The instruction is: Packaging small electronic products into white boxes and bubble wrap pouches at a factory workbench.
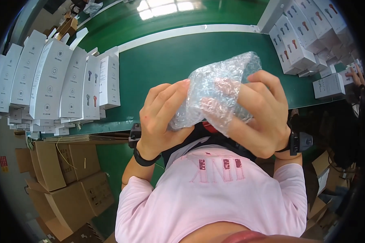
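Note:
A clear bubble wrap bag is held up in front of my chest, above the near edge of the green table. My left hand grips its left side, fingers bent along the plastic and thumb underneath. At the other side, my right hand holds the bag near its loose upper right end. Some of the right fingers show blurred through the plastic, seemingly inside the bag. Whether anything else is in the bag I cannot tell.
Tall white printed boxes stand in rows at the left on the green table. More white boxes are stacked at the right. Open brown cartons sit below left. Another person's hand shows at the far right.

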Available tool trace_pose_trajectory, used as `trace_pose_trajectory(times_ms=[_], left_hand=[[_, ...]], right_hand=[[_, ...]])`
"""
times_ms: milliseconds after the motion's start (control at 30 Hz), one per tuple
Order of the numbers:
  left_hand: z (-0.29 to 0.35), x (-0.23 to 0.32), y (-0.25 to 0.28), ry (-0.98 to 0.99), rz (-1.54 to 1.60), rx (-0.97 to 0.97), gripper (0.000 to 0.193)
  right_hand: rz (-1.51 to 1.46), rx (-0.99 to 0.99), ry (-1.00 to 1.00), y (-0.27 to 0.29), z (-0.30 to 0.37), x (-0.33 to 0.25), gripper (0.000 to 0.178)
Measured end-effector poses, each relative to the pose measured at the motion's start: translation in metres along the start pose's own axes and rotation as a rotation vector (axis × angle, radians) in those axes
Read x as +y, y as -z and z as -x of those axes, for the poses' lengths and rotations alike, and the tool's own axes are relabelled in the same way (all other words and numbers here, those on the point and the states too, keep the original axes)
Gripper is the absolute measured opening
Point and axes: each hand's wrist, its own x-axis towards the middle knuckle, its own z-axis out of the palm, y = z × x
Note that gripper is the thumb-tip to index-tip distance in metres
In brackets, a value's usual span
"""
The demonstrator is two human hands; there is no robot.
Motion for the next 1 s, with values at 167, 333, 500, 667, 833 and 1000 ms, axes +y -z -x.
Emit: trace_pose_trajectory(times_ms=[167,333,500,667,833,1000], left_hand=[[0.005,-0.002,0.003,0.006,-0.057,0.043,0.066],[0.001,-0.004,-0.003,0.038,0.01,0.039,0.067],[0.012,0.005,0.015,0.254,0.093,0.032,0.066],[0.012,0.004,-0.003,0.503,0.811,-0.13,0.068],[-0.002,0.024,0.017,0.566,0.718,-0.288,0.08],[-0.066,0.02,0.174,0.084,-0.905,0.1,0.062]], right_hand=[[0.047,0.052,-0.001,-0.015,-0.007,-0.01,0.041],[0.056,0.125,-0.012,-0.022,-0.006,-0.013,0.039],[0.144,0.143,-0.152,-0.027,-0.009,0.013,0.037],[-1.997,0.381,-0.667,-0.067,0.016,0.054,0.109],[-2.135,0.329,-0.88,-0.089,0.038,0.051,0.061],[-1.726,0.533,-1.283,-0.114,0.095,0.1,0.032]])
